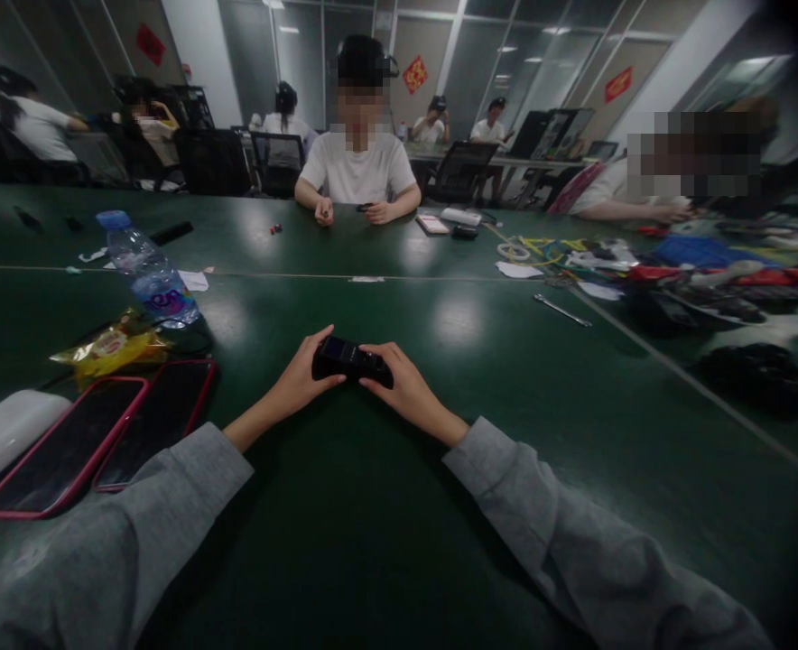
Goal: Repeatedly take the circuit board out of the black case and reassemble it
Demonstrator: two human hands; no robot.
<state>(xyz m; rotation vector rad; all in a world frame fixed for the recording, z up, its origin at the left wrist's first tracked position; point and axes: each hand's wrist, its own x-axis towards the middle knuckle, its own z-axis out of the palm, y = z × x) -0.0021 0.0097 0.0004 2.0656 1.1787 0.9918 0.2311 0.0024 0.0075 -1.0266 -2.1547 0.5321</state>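
Note:
A small black handheld device [351, 359] with a little screen on its left part and what look like buttons on its right part lies level between my hands, just above or on the green table [345, 506]; I cannot tell which. My left hand [306, 372] grips its left end, with the thumb at the near side and fingers at the far side. Around the right end closes my right hand [404, 386], fingers over the top edge and thumb along the near side. The device's underside is hidden.
To the left are two red-cased phones [70, 447] [159, 420], a white case-like object [13, 438], a yellow packet [111, 348] and a tilted-looking plastic bottle [148, 271]. A wrench [561, 310] and tangled cables [548, 251] lie right. A person [355, 167] sits opposite.

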